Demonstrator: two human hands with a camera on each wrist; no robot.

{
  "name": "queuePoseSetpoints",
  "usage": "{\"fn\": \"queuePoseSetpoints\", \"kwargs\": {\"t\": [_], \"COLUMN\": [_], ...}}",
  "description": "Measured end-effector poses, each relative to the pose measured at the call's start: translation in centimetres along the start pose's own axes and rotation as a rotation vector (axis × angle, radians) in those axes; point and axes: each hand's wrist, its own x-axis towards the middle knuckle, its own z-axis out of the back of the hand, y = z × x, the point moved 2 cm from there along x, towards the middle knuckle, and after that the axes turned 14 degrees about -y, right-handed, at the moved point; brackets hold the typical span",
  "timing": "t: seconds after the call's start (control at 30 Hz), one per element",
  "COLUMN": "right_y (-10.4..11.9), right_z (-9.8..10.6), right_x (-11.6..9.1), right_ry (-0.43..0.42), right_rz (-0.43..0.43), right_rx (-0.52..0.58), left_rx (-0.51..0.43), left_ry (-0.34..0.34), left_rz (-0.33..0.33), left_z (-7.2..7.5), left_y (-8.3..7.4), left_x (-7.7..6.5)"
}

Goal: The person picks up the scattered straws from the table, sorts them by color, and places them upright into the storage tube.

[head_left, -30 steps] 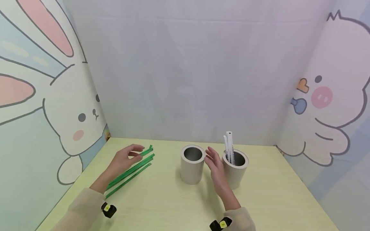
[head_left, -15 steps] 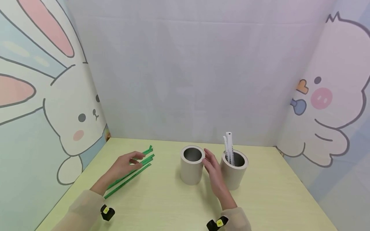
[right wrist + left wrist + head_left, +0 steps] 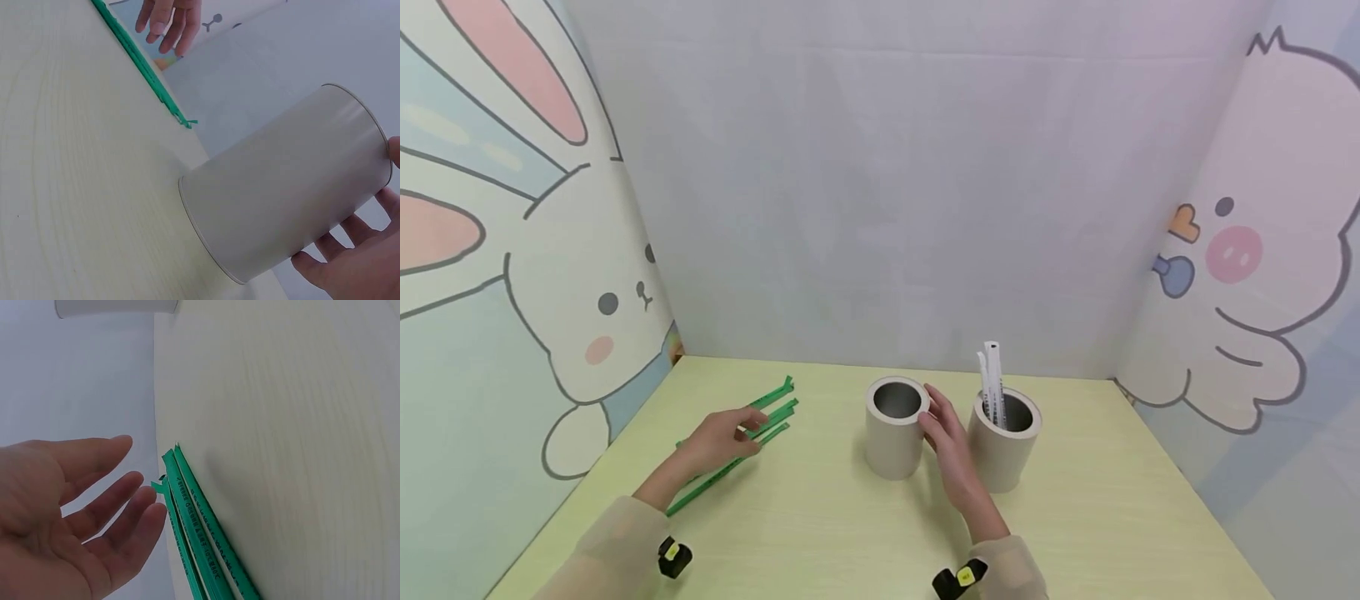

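Note:
Several green straws in printed paper wrappers [image 3: 199,540] lie side by side on the table. My left hand [image 3: 722,442] hovers over them with its fingers loosely bent and nothing in its grasp; the left wrist view shows a space between thumb and fingers. A beige cylindrical cup [image 3: 895,446] with a dark inside stands upright in the middle. My right hand [image 3: 953,458] touches this cup's right side, thumb and fingertips near the rim, as the right wrist view also shows. Behind that hand stands a second beige cup [image 3: 1004,458], holding white wrapped straws [image 3: 993,387].
A pale yellow table [image 3: 1097,517] bears everything. Behind it hangs a plain grey-white curtain [image 3: 880,208]. Side panels carry a cartoon rabbit [image 3: 580,308] at left and a white cartoon figure [image 3: 1262,167] at right.
My left hand has come down and slightly nearer the body over the green straws. My right hand has moved a little left, from beside the middle cup to touching its side.

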Motion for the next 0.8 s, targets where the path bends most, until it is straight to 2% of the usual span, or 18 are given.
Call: {"fn": "queuePoseSetpoints", "kwargs": {"t": [0.2,0.43,0.8], "right_y": [-0.1,0.0,0.1], "right_z": [-0.1,-0.1,0.1], "right_x": [0.0,-0.1,-0.2], "right_ry": [0.021,0.027,0.038], "right_rz": [-0.001,-0.013,-0.012], "right_rx": [-0.007,-0.011,-0.003], "left_rx": [0.124,0.250,0.311], "left_ry": [0.035,0.027,-0.003], "left_rz": [-0.065,-0.086,-0.098], "left_z": [0.2,0.6,0.1], "left_y": [0.4,1.1,1.6], "left_x": [-0.5,-1.4,-1.8]}}
